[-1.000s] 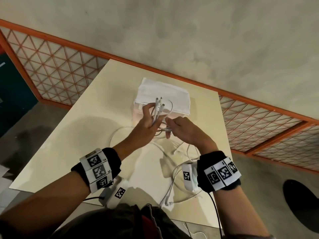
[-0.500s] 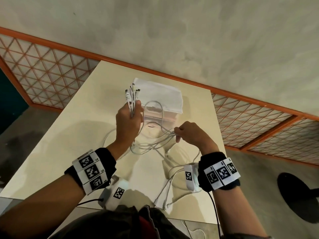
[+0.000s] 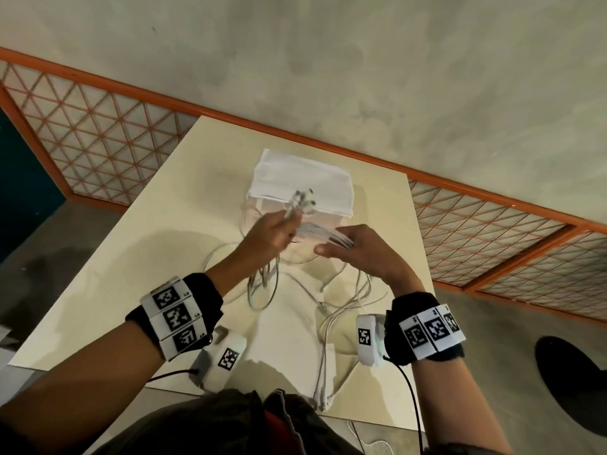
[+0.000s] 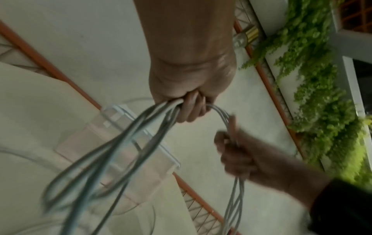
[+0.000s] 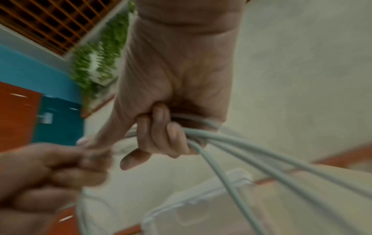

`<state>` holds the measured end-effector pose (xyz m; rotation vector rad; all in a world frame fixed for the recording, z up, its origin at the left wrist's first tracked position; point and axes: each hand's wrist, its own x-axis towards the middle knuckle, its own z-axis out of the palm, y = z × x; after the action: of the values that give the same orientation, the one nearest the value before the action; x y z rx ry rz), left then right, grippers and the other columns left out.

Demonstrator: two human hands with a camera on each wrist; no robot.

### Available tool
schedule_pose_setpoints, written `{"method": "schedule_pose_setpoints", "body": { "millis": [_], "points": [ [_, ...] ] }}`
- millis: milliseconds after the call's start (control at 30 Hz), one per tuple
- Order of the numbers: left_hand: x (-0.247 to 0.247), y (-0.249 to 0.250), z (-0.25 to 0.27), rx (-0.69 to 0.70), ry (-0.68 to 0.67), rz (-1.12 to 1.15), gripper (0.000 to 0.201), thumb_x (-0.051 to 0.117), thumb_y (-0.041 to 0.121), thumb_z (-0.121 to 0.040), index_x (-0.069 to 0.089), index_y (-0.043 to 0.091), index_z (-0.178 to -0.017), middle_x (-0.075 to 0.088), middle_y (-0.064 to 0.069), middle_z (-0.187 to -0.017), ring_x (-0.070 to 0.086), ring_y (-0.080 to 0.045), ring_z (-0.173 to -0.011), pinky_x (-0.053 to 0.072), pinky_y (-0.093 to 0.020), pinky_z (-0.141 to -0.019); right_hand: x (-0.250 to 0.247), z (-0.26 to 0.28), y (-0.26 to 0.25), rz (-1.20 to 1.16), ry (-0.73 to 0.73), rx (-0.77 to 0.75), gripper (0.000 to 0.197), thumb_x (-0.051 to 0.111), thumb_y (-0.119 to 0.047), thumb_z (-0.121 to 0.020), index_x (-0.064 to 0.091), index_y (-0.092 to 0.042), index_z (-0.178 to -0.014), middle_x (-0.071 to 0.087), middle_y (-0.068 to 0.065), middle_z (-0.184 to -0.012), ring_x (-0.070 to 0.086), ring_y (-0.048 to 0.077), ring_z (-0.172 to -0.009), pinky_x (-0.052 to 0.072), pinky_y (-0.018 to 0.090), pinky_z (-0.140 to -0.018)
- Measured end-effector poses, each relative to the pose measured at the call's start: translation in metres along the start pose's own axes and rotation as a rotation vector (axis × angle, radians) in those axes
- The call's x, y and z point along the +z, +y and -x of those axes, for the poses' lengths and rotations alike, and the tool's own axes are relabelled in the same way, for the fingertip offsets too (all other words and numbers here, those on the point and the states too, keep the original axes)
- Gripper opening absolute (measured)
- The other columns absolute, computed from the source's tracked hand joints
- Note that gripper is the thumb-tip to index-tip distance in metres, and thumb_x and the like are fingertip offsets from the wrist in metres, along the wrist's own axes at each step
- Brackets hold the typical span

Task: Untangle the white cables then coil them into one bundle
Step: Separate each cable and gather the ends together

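Several white cables (image 3: 313, 229) run taut between my two hands above the cream table (image 3: 131, 290). My left hand (image 3: 279, 228) grips them in a fist, and their connector ends (image 3: 303, 200) stick out above it. My right hand (image 3: 341, 244) curls its fingers round the same strands a short way off. Slack loops (image 3: 262, 287) hang down to the table, and loose ends (image 3: 323, 366) trail toward its near edge. In the left wrist view my left hand (image 4: 187, 103) clasps the cables (image 4: 96, 159). In the right wrist view my right hand (image 5: 161, 135) grips the cables (image 5: 261, 151).
A clear plastic box (image 3: 331, 221) with a white cloth (image 3: 302, 182) on top stands just behind my hands. An orange lattice railing (image 3: 98, 139) runs past the table's far side. A dark round object (image 3: 574, 382) lies on the floor at the right.
My left hand has swung back to the right with the connector ends, close to the right hand. The strands now stretch short between both hands, and the loops hang lower.
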<state>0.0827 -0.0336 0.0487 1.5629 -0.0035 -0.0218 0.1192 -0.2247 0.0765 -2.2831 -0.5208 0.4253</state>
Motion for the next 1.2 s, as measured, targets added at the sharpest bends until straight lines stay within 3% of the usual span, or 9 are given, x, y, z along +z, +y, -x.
{"method": "schedule_pose_setpoints", "body": {
  "millis": [200, 333, 500, 600, 767, 833, 933, 1000, 1200],
  "points": [
    [-0.024, 0.014, -0.009, 0.253, 0.230, 0.080, 0.037, 0.038, 0.023, -0.101, 0.035, 0.021, -0.064, 0.028, 0.015, -0.042, 0.022, 0.000, -0.037, 0.020, -0.013, -0.038, -0.009, 0.008, 0.055, 0.014, 0.146, 0.225, 0.035, 0.075, -0.039, -0.077, 0.061, -0.016, -0.056, 0.055, -0.002, -0.052, 0.046, 0.004, -0.041, 0.039, 0.025, -0.053],
    [-0.027, 0.010, -0.006, 0.267, 0.286, 0.087, 0.036, 0.037, 0.022, -0.101, 0.035, 0.016, -0.066, 0.027, 0.014, -0.042, 0.022, -0.001, -0.037, 0.021, -0.012, -0.038, -0.025, 0.010, 0.073, 0.170, 0.354, 0.205, 0.039, 0.073, -0.039, -0.080, 0.064, -0.005, -0.061, 0.062, 0.011, -0.057, 0.053, 0.017, -0.051, 0.034, 0.015, -0.046],
    [-0.032, -0.002, -0.001, 0.306, 0.301, -0.208, 0.041, 0.044, 0.030, -0.098, 0.035, 0.023, -0.059, 0.033, 0.010, -0.046, 0.029, -0.007, -0.043, 0.027, -0.022, -0.046, -0.038, 0.014, 0.080, 0.243, 0.628, 0.051, 0.036, 0.074, -0.028, -0.079, 0.059, 0.002, -0.065, 0.052, 0.015, -0.057, 0.044, 0.023, -0.057, 0.029, 0.031, -0.051],
    [-0.044, -0.011, -0.002, 0.187, 0.167, -0.425, 0.041, 0.052, 0.042, -0.089, 0.045, 0.013, -0.060, 0.044, -0.006, -0.053, 0.039, -0.011, -0.052, 0.032, -0.026, -0.054, -0.030, 0.017, 0.086, 0.222, 0.431, 0.160, 0.034, 0.080, -0.028, -0.073, 0.058, -0.003, -0.064, 0.056, 0.011, -0.060, 0.048, 0.021, -0.059, 0.031, 0.031, -0.054],
    [-0.060, -0.040, 0.001, -0.070, -0.223, -0.738, 0.039, 0.059, 0.036, -0.089, 0.046, 0.015, -0.059, 0.049, -0.003, -0.055, 0.046, -0.017, -0.055, 0.032, -0.029, -0.056, 0.014, 0.018, 0.110, 0.406, -0.481, 0.479, 0.034, 0.079, -0.050, -0.066, 0.054, -0.028, -0.073, 0.058, -0.008, -0.082, 0.055, 0.016, -0.084, 0.043, 0.027, -0.073],
    [-0.061, -0.048, 0.005, -0.133, -0.336, -0.819, 0.040, 0.059, 0.034, -0.089, 0.042, 0.020, -0.057, 0.044, 0.002, -0.054, 0.043, -0.013, -0.054, 0.029, -0.028, -0.054, 0.033, 0.017, 0.118, 0.419, -0.673, 0.516, 0.053, 0.080, -0.063, -0.051, 0.061, -0.031, -0.089, 0.063, -0.009, -0.101, 0.058, 0.018, -0.106, 0.044, 0.037, -0.096],
    [-0.064, -0.057, 0.011, -0.229, -0.486, -0.931, 0.034, 0.061, 0.030, -0.089, 0.047, 0.024, -0.058, 0.049, 0.005, -0.057, 0.046, -0.007, -0.054, 0.033, -0.020, -0.054, 0.051, 0.013, 0.123, 0.430, -0.895, 0.543, 0.093, 0.080, -0.072, -0.040, 0.060, -0.026, -0.119, 0.060, -0.009, -0.124, 0.051, 0.015, -0.123, 0.037, 0.039, -0.108],
    [-0.066, -0.063, 0.015, -0.281, -0.585, -0.995, 0.033, 0.061, 0.033, -0.087, 0.050, 0.021, -0.059, 0.052, 0.003, -0.058, 0.049, -0.011, -0.055, 0.035, -0.022, -0.055, 0.054, 0.010, 0.117, 0.416, -0.867, 0.594, 0.099, 0.077, -0.079, -0.036, 0.062, -0.026, -0.119, 0.058, -0.007, -0.130, 0.049, 0.018, -0.125, 0.037, 0.039, -0.108],
    [-0.067, -0.078, 0.028, -0.329, -0.612, -1.064, 0.036, 0.061, 0.032, -0.087, 0.042, 0.021, -0.059, 0.048, 0.004, -0.058, 0.045, -0.012, -0.054, 0.033, -0.027, -0.054, 0.061, -0.010, 0.100, 0.272, -0.305, 0.503, 0.043, 0.055, -0.053, -0.088, 0.061, -0.013, -0.076, 0.067, 0.012, -0.089, 0.064, 0.028, -0.090, 0.043, 0.028, -0.072]
  ]
}}
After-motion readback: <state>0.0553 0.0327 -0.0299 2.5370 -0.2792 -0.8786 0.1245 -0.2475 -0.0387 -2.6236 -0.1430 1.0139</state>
